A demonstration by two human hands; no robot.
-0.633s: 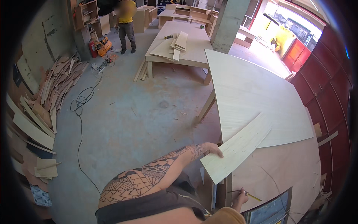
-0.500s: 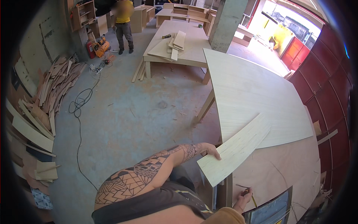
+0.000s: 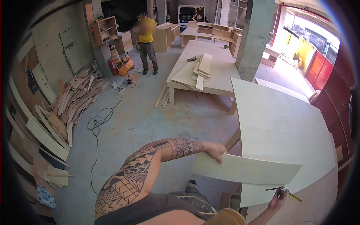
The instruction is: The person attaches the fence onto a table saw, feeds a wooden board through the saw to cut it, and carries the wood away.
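Note:
A long, pale plywood strip [image 3: 251,169] hangs across the near edge of the worktable. My left hand [image 3: 216,151] is closed on its upper edge near the left end, fingers partly behind the wood. The strip's right part reaches over a large plywood sheet [image 3: 281,116]. Just below its right end, my right hand [image 3: 276,203] is closed around a small tape measure [image 3: 282,192], with a short length of yellow blade out to the right. A thin dark stick [image 3: 273,188] juts left from the same hand; its kind is unclear.
Beyond stands another worktable [image 3: 217,50] with loose boards [image 3: 201,69]. A person [image 3: 147,45] in a yellow shirt stands near an orange compressor [image 3: 125,66]. A black cable [image 3: 98,123] loops over the floor beside piled wood scraps [image 3: 80,92]. A concrete pillar [image 3: 255,41] rises behind the sheet.
The strip has swung from a steep diagonal to nearly level, still in my left hand. My right hand has moved farther up the table with the tape measure. The whole view has shifted.

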